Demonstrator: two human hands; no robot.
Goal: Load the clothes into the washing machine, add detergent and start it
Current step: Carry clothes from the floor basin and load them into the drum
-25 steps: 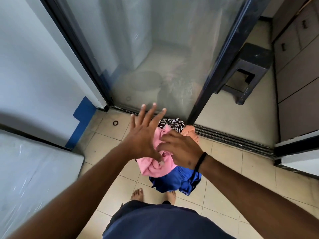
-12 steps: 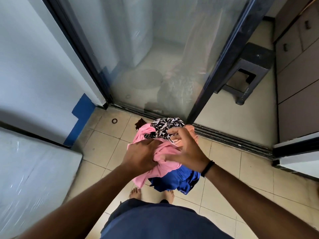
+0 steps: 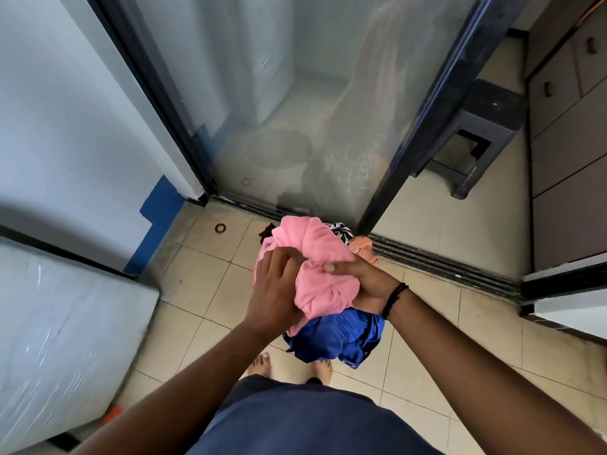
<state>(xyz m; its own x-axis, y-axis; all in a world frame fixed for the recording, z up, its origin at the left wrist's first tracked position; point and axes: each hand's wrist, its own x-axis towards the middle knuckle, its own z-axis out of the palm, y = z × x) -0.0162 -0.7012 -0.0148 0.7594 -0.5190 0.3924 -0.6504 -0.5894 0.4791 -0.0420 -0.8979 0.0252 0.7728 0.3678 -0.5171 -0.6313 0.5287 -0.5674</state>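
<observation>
Clothes bundled in both hands, still short of the machine.

Your left hand (image 3: 274, 290), fingers fanned in the air a second ago, has now closed onto the near-left side of the pink garment (image 3: 315, 264), and your right hand (image 3: 364, 280) cups it from the right, thumb pressed into the cloth; so each grip is now clamped on fabric rather than spread. The pink piece has been gathered over the patterned cloth (image 3: 341, 231), which now barely peeks out behind it, while the blue garment (image 3: 335, 339) hangs beneath it. That suggests the load is secured for carrying. The bundle is held above the floor, just in front of the sliding glass door (image 3: 312, 93), its long axis running from you toward that door.
</observation>
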